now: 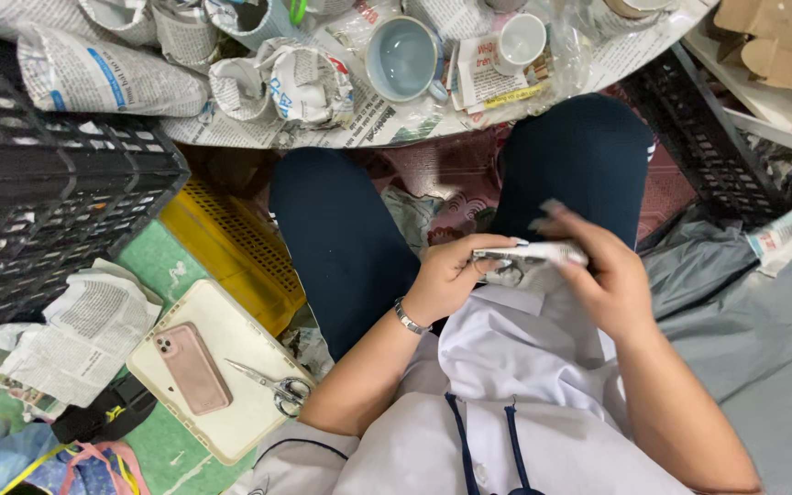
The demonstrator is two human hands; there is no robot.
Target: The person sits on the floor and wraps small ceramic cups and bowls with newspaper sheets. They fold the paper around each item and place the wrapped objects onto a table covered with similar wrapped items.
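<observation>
Over my lap, both hands hold a small whitish, plastic-wrapped object [529,257]. My left hand [451,275], with a bracelet on its wrist, grips the object's left end. My right hand [602,275] is closed over its right end, fingers curled on top. What the object is stays unclear, as it is blurred and partly hidden by my fingers. My knees in dark trousers point toward a low table [634,46] covered with newspaper.
On the table lie a pale blue cup [402,57], a white cup [518,41] and several newspaper-wrapped bundles [291,81]. Black crates [38,183] stand left and right. A cream tray [231,412] at lower left holds a pink phone [192,367] and scissors [272,385].
</observation>
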